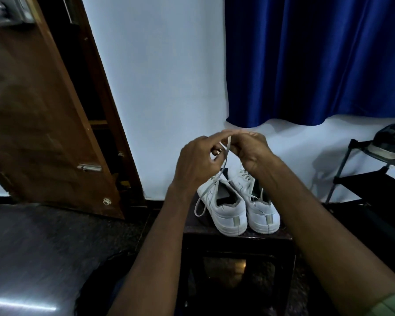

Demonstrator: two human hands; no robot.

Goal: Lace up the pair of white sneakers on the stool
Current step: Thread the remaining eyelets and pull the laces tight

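Two white sneakers stand side by side on a dark stool (237,234), heels toward me: the left sneaker (224,208) and the right sneaker (260,208). A white lace (222,166) rises from the left sneaker up to my hands, with a loop hanging over its left side. My left hand (197,163) and my right hand (251,149) are raised above the shoes, fingertips meeting, both pinching the lace. The right sneaker's front eyelets show lacing; part of it is hidden behind my right wrist.
A brown wooden door (43,110) stands ajar at the left. A blue curtain (317,60) hangs on the white wall behind. A black shoe rack (372,179) with a dark shoe (390,142) on top stands at the right. The floor is dark and glossy.
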